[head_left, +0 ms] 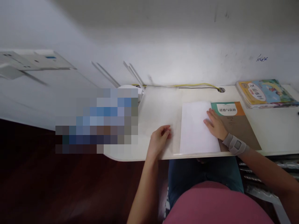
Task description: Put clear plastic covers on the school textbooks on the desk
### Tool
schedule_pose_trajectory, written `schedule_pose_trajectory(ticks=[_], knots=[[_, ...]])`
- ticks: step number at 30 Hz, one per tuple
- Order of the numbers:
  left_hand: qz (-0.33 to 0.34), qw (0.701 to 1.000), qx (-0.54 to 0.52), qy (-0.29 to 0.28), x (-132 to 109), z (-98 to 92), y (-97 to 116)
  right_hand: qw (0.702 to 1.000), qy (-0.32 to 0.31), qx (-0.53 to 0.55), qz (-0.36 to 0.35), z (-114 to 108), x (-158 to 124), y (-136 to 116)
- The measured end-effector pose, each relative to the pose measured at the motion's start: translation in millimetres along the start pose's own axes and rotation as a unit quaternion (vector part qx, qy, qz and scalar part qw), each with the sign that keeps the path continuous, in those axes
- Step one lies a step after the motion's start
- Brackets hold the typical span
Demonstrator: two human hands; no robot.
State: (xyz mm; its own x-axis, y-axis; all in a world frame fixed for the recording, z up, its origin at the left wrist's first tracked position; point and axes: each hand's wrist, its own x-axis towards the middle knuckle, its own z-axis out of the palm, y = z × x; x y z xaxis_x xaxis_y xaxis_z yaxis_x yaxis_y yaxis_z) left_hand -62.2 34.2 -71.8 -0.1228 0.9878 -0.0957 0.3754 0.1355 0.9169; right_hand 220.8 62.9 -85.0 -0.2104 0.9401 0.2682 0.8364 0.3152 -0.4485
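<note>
A textbook [238, 130] with a brown, green and orange cover lies on the white desk. Over its left side is a blank white sheet [197, 130], perhaps a folded cover flap. My right hand [216, 124], with a grey band at the wrist, rests flat with fingers spread, across the sheet's right edge and the book. To the left of the sheet, my left hand [160, 140] is at the desk surface, its fingers curled in and thumb against them. Whatever may be between those fingertips is too small to make out. A faint clear edge shows between this hand and the sheet.
A stack of colourful books [266, 93] sits at the desk's back right. A white router [128, 88] with antennas stands at the back left, beside a blurred-out area. A yellow cable [196, 85] runs along the wall to a desk hole. Wall sockets [30, 60] are far left.
</note>
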Motion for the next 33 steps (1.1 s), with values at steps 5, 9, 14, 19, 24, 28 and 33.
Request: schedule_pose_trajectory(ticks=[5,9,14,19,24,28,33], knots=[[-0.004,1.0,-0.01,-0.002,0,-0.3,-3,0.995,0.01,-0.053,0.082,9,24,10],[-0.012,1.0,-0.024,0.004,-1,1.2,-4,0.992,-0.024,-0.104,0.07,13,38,5],[-0.013,1.0,-0.012,0.005,-2,1.4,-1,0.983,-0.043,-0.171,0.045,15,44,0],[0.005,0.998,0.054,0.024,-4,2.2,0,0.975,-0.059,-0.206,0.05,14,41,-4],[0.006,0.998,0.057,0.028,-4,3.7,3,0.976,-0.067,-0.206,-0.016,9,-6,-20],[0.036,0.996,0.075,0.028,-5,2.6,5,0.976,-0.066,-0.199,-0.06,6,-48,-44],[0.044,0.991,0.123,0.016,-14,-0.7,3,0.991,-0.043,-0.12,-0.041,4,-49,-51]])
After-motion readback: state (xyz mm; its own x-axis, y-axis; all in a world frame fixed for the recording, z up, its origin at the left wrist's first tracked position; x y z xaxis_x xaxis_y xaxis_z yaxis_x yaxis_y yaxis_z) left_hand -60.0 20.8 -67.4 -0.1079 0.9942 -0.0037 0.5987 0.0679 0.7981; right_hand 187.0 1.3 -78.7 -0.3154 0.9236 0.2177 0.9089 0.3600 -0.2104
